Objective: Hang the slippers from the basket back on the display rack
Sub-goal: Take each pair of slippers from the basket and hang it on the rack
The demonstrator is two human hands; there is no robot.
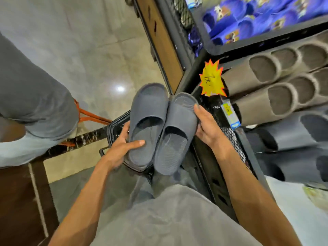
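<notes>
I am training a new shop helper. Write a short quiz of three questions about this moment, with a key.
1. True or false: the left hand and the right hand hold one of the grey slippers each.
2. The slippers right beside the yellow price tag are: A green, B brown, C red.
3. Fill in: under the held pair lies a black ___.
Key: 1 true; 2 B, brown slippers; 3 basket.
</notes>
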